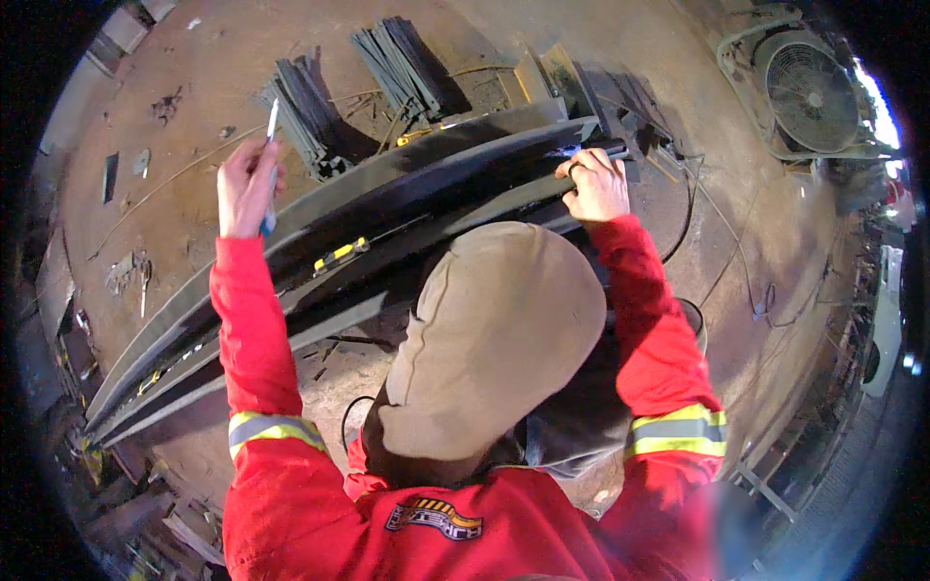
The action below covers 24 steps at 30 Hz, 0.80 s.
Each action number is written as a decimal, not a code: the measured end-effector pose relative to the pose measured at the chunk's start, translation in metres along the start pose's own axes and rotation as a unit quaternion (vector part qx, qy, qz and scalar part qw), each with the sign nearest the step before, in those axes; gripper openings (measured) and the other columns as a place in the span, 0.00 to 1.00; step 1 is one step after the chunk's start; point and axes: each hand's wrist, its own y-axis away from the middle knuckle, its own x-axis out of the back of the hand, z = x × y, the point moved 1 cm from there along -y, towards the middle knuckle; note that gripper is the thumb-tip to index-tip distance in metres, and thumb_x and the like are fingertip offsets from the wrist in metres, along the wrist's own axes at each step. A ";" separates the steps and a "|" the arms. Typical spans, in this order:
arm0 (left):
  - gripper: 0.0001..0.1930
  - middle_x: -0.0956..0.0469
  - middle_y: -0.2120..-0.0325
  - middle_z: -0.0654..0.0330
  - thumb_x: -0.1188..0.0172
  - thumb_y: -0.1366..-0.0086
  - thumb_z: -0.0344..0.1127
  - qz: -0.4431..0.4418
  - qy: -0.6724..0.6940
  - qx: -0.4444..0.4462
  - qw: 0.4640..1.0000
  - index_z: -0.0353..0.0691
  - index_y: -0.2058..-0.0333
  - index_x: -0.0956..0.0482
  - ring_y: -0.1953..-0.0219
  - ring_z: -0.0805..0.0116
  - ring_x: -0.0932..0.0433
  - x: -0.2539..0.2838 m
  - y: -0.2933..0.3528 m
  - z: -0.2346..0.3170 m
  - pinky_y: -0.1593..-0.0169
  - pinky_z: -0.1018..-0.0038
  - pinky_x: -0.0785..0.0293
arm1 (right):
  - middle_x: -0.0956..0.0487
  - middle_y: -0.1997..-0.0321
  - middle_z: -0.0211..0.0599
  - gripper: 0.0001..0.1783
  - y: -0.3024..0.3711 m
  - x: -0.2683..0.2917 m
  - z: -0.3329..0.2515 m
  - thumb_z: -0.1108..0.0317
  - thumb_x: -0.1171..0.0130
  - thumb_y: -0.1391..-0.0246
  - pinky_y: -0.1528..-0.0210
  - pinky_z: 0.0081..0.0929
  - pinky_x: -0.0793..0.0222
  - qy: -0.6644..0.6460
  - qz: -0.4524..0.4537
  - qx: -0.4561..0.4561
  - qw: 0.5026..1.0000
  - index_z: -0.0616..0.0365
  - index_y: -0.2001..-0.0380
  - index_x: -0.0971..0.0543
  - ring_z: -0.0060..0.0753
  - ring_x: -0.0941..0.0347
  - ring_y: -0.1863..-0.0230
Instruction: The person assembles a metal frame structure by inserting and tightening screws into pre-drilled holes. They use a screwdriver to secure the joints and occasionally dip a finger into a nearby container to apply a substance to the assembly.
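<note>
A long, dark, curved metal beam [387, 189] with raised edges runs across the floor in front of me. My left hand [248, 186] is raised near its far left side, fingers closed around a slim white pen-like stick [273, 120] that points away from me. Something bluish shows just below that hand, too small to make out. At the beam's right end my right hand [596, 184], with a dark ring on it, curls its fingers over the metal edge. A small yellow-and-black tool [341, 255], shaped like a spirit level, lies on the beam between my hands.
Two bundles of dark flat bars [308, 116] lie beyond the beam, near another yellow tool [417, 137]. A large round fan [812, 92] stands at the far right. Cables [741, 242] cross the brown floor. A beige cap [504, 329] covers the lower middle.
</note>
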 end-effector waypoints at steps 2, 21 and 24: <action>0.13 0.26 0.80 0.65 0.43 0.35 0.40 0.035 0.001 -0.014 0.999 0.35 0.61 0.22 0.81 0.81 0.30 0.030 0.035 0.004 0.78 0.82 0.34 | 0.26 0.63 0.25 0.12 -0.006 -0.003 0.011 0.69 0.37 0.67 0.49 0.38 0.42 0.012 -0.002 0.119 0.993 0.50 0.71 0.20 0.31 0.33 0.50; 0.10 0.22 0.76 0.63 0.43 0.34 0.34 0.196 -0.086 0.002 0.977 0.34 0.60 0.22 0.76 0.79 0.27 0.136 0.271 -0.033 0.72 0.81 0.30 | 0.24 0.60 0.33 0.16 -0.022 -0.018 0.006 0.62 0.34 0.62 0.48 0.38 0.38 0.112 -0.019 0.247 0.962 0.55 0.66 0.20 0.37 0.34 0.49; 0.09 0.20 0.69 0.62 0.42 0.37 0.27 0.159 -0.014 -0.014 0.987 0.32 0.58 0.22 0.68 0.81 0.26 0.138 0.271 -0.021 0.64 0.82 0.29 | 0.22 0.60 0.34 0.13 -0.023 -0.020 0.006 0.62 0.35 0.61 0.51 0.36 0.37 0.144 -0.018 0.251 0.957 0.54 0.70 0.19 0.36 0.33 0.51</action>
